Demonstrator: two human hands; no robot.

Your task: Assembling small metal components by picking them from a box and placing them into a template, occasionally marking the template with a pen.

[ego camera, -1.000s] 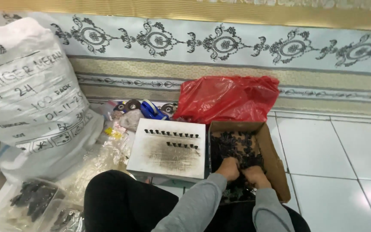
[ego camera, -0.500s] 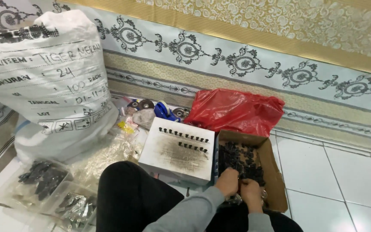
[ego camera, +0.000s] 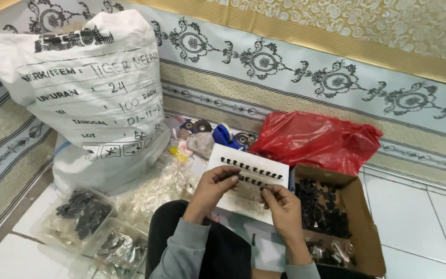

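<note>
My two hands, left hand (ego camera: 217, 182) and right hand (ego camera: 282, 206), are apart, each pinching a small black piece over the one white board (ego camera: 249, 181) with two rows of black pieces. One cardboard box (ego camera: 360, 217) of black pieces sits on the floor just right of it, with one red bag (ego camera: 316, 139) behind.

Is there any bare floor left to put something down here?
Bare white tile lies right of the cardboard box, below the red bag. A small patch shows at lower left. Between the white sack and the box, clear packets crowd everything.
</note>
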